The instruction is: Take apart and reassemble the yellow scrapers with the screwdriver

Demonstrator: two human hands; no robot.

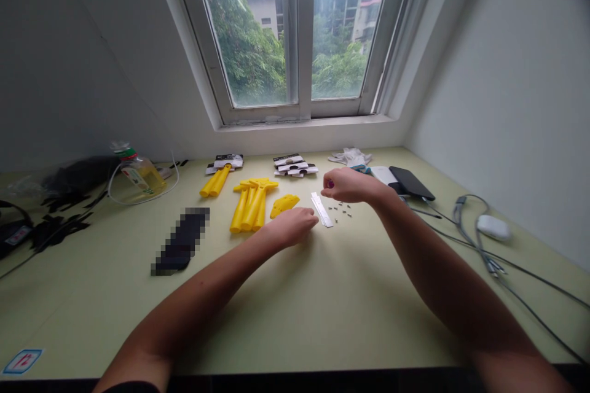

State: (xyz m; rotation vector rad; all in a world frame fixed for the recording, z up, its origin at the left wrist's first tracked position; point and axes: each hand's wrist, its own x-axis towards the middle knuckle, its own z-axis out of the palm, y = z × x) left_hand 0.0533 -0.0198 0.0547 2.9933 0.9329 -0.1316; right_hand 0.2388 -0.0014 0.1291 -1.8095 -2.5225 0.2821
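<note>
My left hand (pixel 297 225) is closed low over the table, just left of some thin white strips (pixel 321 211); whatever it may hold is hidden. Curled above the strips' right side is my right hand (pixel 349 185), a small dark purplish bit showing at its fingers, too small to name. Several small screws (pixel 342 209) lie scattered under and beside it. Yellow curved pieces (pixel 284 205) rest behind my left hand. Farther left are several yellow plastic handles (pixel 251 207) with crosswise tops, and a pair of yellow handles (pixel 216 182) lies behind them.
Stacks of black-and-white cards (pixel 295 165) and white gloves (pixel 350 156) lie along the back. A dark phone-like object (pixel 182 241), pixelated, is at left; a bottle of yellow liquid (pixel 142 177) stands behind. On the right are a black power bank (pixel 412 182), cables (pixel 479 245) and a white case (pixel 493 227).
</note>
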